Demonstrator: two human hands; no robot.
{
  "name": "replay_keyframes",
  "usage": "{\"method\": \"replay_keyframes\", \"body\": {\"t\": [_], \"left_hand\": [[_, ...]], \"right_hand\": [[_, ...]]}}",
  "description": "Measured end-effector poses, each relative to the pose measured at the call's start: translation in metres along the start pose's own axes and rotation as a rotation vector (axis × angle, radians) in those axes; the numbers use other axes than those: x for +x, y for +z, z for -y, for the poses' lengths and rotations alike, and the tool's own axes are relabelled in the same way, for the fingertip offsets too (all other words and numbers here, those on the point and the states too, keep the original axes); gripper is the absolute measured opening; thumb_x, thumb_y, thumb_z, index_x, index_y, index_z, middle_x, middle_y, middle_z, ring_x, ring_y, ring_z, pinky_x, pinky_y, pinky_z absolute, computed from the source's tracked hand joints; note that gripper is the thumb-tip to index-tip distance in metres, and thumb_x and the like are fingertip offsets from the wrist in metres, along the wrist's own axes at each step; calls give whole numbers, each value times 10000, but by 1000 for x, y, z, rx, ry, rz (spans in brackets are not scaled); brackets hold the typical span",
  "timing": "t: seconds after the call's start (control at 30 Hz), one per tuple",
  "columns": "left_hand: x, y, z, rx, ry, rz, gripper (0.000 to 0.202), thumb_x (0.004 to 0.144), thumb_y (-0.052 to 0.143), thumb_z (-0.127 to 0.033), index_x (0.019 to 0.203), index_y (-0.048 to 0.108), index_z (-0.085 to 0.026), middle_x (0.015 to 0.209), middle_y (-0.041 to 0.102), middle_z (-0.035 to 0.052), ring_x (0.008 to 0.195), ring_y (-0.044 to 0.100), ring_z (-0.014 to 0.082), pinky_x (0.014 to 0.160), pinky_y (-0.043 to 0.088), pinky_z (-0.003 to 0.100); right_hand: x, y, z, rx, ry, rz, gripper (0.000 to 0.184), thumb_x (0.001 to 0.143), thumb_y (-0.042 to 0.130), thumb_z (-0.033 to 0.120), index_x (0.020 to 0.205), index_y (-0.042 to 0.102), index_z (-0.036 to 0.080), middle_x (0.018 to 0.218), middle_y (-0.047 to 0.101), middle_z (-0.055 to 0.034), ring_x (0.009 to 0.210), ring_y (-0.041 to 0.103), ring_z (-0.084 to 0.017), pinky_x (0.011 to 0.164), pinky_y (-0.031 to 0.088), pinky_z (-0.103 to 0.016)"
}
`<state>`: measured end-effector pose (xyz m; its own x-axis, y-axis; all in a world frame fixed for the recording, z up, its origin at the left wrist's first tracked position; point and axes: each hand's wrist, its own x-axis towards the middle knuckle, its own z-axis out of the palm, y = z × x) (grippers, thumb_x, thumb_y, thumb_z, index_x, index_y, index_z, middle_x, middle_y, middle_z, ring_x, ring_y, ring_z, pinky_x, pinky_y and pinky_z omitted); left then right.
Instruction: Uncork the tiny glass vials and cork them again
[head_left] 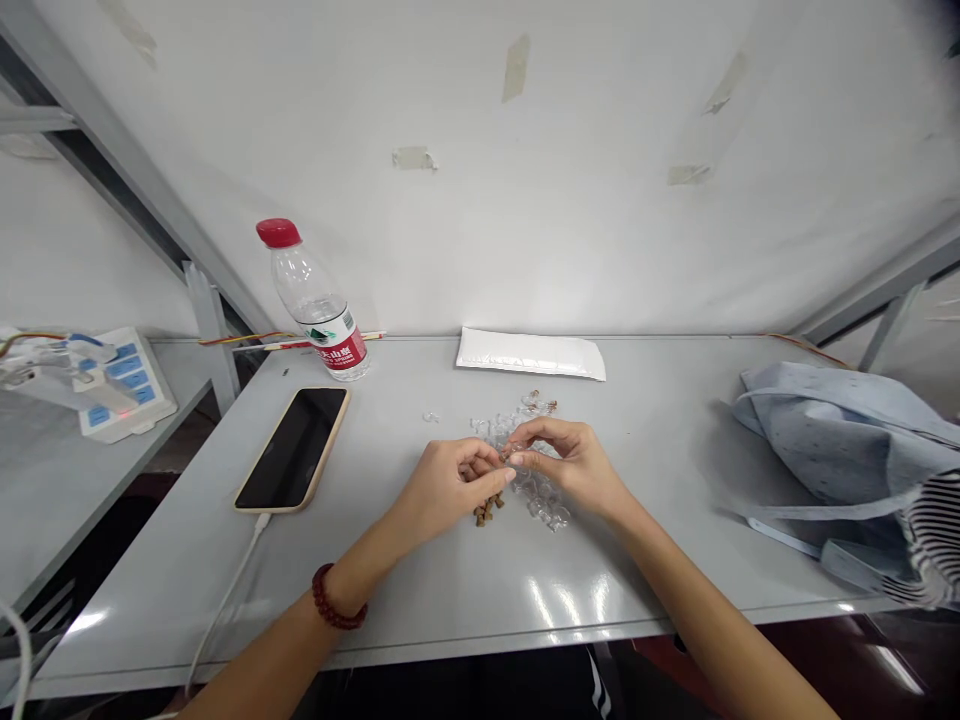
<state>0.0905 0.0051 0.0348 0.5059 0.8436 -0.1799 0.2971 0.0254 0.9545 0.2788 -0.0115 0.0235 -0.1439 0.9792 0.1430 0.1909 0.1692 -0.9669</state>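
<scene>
Brown bits [486,512] just below left grip [448,482]: small, likely light and hard, fingertip pick. Clear pieces [551,512] under and beside right grip [576,464]: likely light, stiff, slippery plastic, might crack; best held by edges. Between both grips, small clear piece [514,449]: right grip pinched on it; left grip nearly closed beside it, cannot tell if holding anything. Fingers hide its shape. Past grips, white packet [530,355], inside hidden.

The label [341,347] on the plastic bottle [316,300] reads "山泉" above "SPRING".
</scene>
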Motion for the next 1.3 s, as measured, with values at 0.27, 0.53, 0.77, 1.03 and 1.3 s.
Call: {"method": "replay_keyframes", "body": {"t": [0.27, 0.53, 0.77, 1.03, 1.3], "left_hand": [[-2, 3, 6, 259, 266, -25, 271, 862, 521, -238, 605, 557, -158, 503, 572, -30, 428, 516, 71, 446, 395, 172], [-5, -1, -6, 14, -35, 23, 217, 780, 571, -233, 577, 577, -156, 418, 527, -44, 372, 484, 75, 403, 415, 176], [-6, -33, -11, -306, -123, 293, 203, 738, 622, -296, 585, 594, -166, 432, 496, -50, 365, 473, 95, 387, 410, 221], [4, -39, 6, 489, 67, 73, 212, 820, 556, -321, 702, 651, -174, 599, 634, 4, 561, 546, 136, 546, 410, 236], [5, -43, 13, 700, 331, 62, 268, 764, 435, -78, 905, 639, -178, 919, 657, 53, 937, 563, 215, 825, 448, 325]], "right_hand": [[-1, 1, -1, 31, 93, 85, 89, 765, 690, 246, 835, 670, 194, 742, 645, 1, 741, 594, -154, 719, 457, -310], [-2, 11, 2, -3, 25, 102, 64, 804, 635, 238, 847, 643, 191, 755, 617, -6, 743, 577, -155, 726, 462, -322], [1, -5, -7, -88, -6, -251, 130, 790, 660, 319, 842, 637, 201, 817, 645, -35, 771, 598, -180, 748, 480, -348], [5, -7, -15, -559, -159, -129, 58, 861, 577, 226, 864, 625, 195, 838, 660, -62, 843, 555, -218, 743, 464, -366], [5, -7, -15, -681, -177, -60, 116, 899, 519, 209, 834, 614, 194, 841, 654, -66, 826, 518, -225, 756, 444, -389]]}}
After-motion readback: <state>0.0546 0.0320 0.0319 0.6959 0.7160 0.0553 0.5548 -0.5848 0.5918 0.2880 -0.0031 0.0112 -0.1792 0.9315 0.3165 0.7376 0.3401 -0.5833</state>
